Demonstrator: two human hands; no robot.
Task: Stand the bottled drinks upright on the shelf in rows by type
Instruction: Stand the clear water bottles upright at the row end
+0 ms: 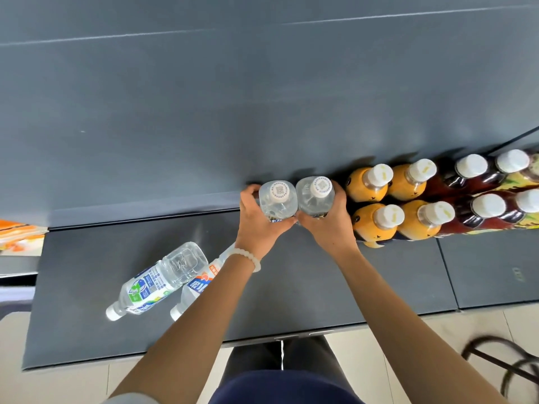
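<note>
On the dark grey shelf (291, 287) above a pale tiled floor (437, 330), each hand's grip is closed around an upright clear bottle, left hand (259, 225) and right hand (329, 225), beside standing orange bottles (370, 205), while two clear bottles (157, 281) lie flat, caps toward the person.

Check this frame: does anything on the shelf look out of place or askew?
Yes. Two clear bottles lie on their sides at the front left of the shelf: one with a green-and-blue label, one with an orange-and-blue label partly hidden by the left forearm. Every other bottle stands upright.
</note>
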